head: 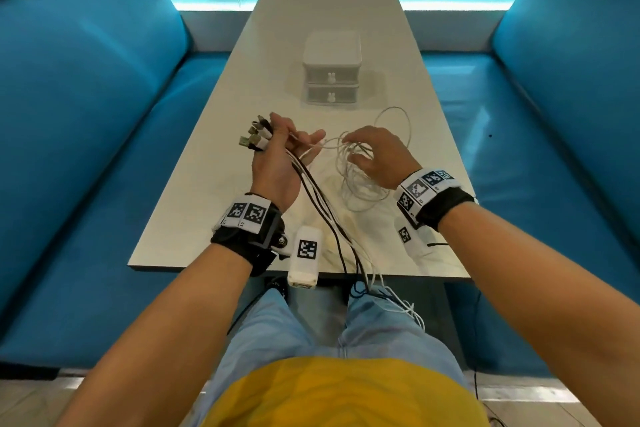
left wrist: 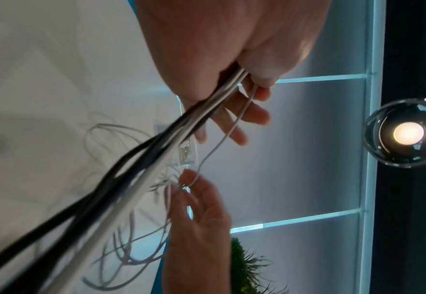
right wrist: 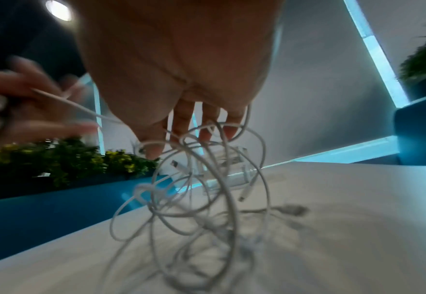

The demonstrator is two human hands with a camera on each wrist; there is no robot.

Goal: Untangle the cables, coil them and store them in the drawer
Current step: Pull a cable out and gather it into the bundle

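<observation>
Left hand (head: 277, 163) is raised over the table (head: 214, 204), fingers curled tight around a bunch of black and white cables (head: 322, 204). The plugs (head: 254, 135) fan out past the knuckles on the far side, and the rest of the bunch runs down across the near table edge onto the person's lap. One thin white strand leaves that grip and crosses over to the right hand (head: 377, 156).

Right hand hovers palm-down above a loose white tangle (head: 360, 177). From the left wrist view, thumb and fingertip pinch that thin strand. In the right wrist view the loops hang from the spread fingers (right wrist: 184, 119) down to the tabletop, pretty blurry, with a couple of small connectors dangling in the mess.

The drawer unit (head: 331, 68) sits further back along the middle of the table, two drawers, both closed, well apart from the hands. Blue benches (head: 86, 97) run along both sides.
</observation>
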